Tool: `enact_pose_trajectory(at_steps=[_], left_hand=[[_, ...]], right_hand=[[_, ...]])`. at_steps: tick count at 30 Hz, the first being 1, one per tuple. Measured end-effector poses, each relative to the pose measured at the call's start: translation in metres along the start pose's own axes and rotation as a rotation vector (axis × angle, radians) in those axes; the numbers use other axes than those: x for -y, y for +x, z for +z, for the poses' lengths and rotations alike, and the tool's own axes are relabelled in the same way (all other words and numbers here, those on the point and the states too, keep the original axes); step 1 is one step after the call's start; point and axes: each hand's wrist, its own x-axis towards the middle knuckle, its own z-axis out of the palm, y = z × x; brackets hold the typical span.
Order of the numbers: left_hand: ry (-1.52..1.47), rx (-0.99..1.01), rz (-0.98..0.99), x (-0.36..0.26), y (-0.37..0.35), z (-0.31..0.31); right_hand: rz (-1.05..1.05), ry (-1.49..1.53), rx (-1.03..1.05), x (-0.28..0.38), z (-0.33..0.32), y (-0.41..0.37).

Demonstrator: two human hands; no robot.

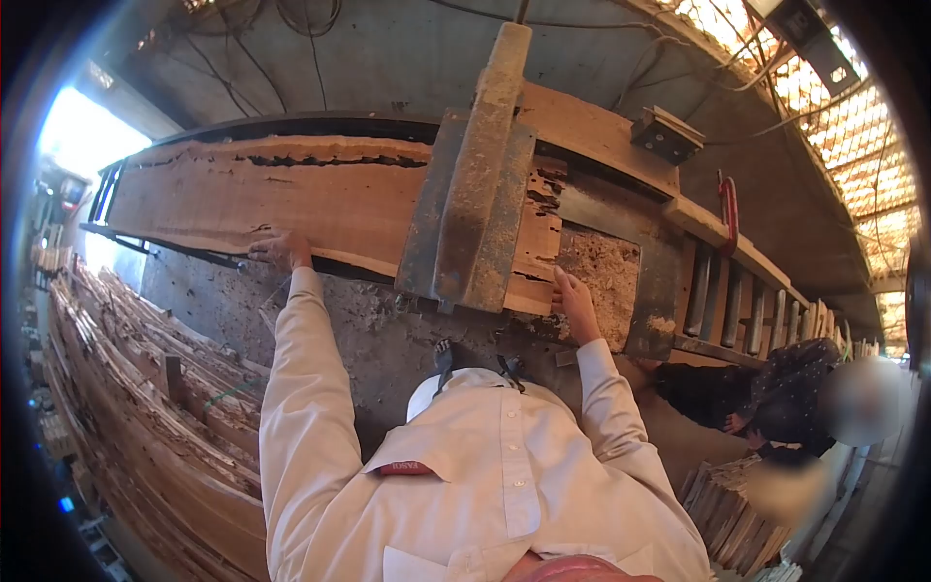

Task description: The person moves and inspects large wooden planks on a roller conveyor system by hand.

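Note:
A long, rough-edged wooden plank (291,199) lies on a saw bench (388,330). My left hand (281,248) reaches out and grips its near edge, fingers curled over the wood. Further right, my right hand (576,303) presses against the plank's near edge at its cracked end, beside a patch of sawdust (601,276). A heavy rusty metal guard (475,204) crosses over the plank between my two hands. Both my sleeves are pale beige.
Piles of wood offcuts (145,407) are stacked to the left of the bench. Metal rollers (737,310) and a red handle (727,209) continue the bench to the right. Another person in dark dotted clothing (786,398) crouches at the right by a bundle of slats (727,500).

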Motion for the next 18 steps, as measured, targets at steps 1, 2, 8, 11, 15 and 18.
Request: enact_pose_trajectory(at_steps=[1, 2, 8, 11, 15, 18], left_hand=[[0.023, -0.057, 0.042, 0.004, 0.003, 0.006], [0.051, -0.116, 0.082, 0.017, 0.011, 0.026], [0.011, -0.165, 0.089, 0.002, 0.006, 0.013], [-0.03, -0.166, 0.096, 0.002, 0.0, 0.005], [0.0, -0.086, 0.061, -0.002, 0.0, -0.007], [-0.019, -0.095, 0.068, 0.003, 0.002, -0.01]], right_hand=[[0.028, -0.072, 0.026, 0.005, 0.003, 0.002], [0.024, -0.097, 0.038, 0.004, 0.006, 0.008], [-0.097, -0.166, 0.05, -0.023, 0.016, 0.037], [-0.098, -0.282, 0.031, -0.018, 0.016, 0.03], [-0.153, -0.184, 0.038, -0.009, 0.025, 0.012], [-0.114, -0.272, 0.044, -0.011, 0.023, 0.008]])
